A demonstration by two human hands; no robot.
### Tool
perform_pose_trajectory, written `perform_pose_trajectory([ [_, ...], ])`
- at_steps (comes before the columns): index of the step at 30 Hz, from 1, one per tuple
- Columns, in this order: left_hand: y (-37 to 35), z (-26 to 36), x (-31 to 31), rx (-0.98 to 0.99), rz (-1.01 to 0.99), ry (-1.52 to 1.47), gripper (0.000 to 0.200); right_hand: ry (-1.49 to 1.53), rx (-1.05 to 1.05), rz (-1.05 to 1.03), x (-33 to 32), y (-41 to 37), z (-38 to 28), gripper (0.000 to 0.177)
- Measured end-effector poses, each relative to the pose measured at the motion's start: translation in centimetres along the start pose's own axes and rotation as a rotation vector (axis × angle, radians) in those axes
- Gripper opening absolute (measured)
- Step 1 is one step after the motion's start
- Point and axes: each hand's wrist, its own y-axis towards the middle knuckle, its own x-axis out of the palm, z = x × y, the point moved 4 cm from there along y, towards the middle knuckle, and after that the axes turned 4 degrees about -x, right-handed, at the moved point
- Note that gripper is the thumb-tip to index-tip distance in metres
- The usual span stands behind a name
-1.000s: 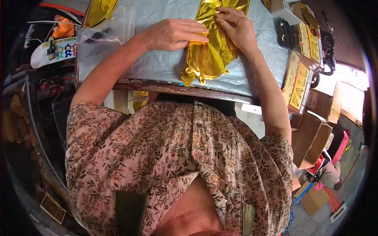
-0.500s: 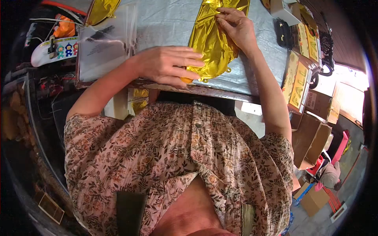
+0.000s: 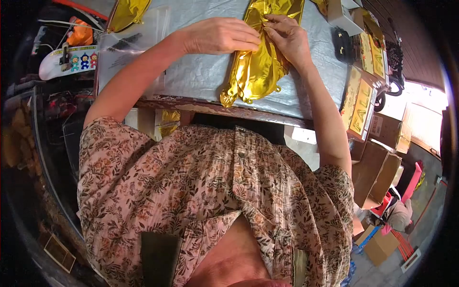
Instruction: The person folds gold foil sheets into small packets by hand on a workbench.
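Gold foil (image 3: 260, 71), creased and shiny, lies lengthwise on the silver-grey table cover (image 3: 198, 76), with small tabs at its near end. My left hand (image 3: 222, 36) rests on the foil's left edge, palm down, its fingers stretched out close together. On the foil's right side, my right hand (image 3: 289, 38) has thumb and forefinger closed on a fold of the foil.
Clear plastic bags (image 3: 129, 57) lie at the table's left, below another gold foil piece (image 3: 128, 14). At the right are a black case (image 3: 342, 44), a white box (image 3: 345, 16) and packets with yellow lettering (image 3: 361, 107). Cardboard boxes (image 3: 375, 172) stand beyond.
My left hand has moved up and slightly right, from the foil's near end to its middle. The foil's near left corner now shows, gathered. My right hand has barely moved.
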Motion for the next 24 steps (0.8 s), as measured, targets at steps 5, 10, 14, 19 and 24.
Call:
perform_pose_trajectory([
  [5, -1.2, -0.2, 1.8, -0.107, 0.037, -0.198, 0.031, -0.009, 0.009, -0.030, 0.0, -0.1, -0.1, 0.019],
  [10, -2.1, -0.6, 2.7, -0.342, 0.081, -0.474, 0.047, 0.201, 0.045, -0.077, -1.4, 0.0, 1.0, 0.025],
  [14, -2.0, -1.1, 2.7, -0.412, 0.154, -0.537, 0.045, 0.249, 0.111, -0.161, -6.4, -1.6, 0.4, 0.045],
  [19, -2.9, -2.2, 4.4, -0.571, 0.252, -0.628, 0.039, -0.119, -0.035, -0.242, -7.3, -4.6, -3.8, 0.055],
  [24, -2.9, -1.7, 4.3, -0.624, 0.191, -0.653, 0.039, -0.171, -0.095, -0.159, -6.6, -6.0, -3.2, 0.039],
])
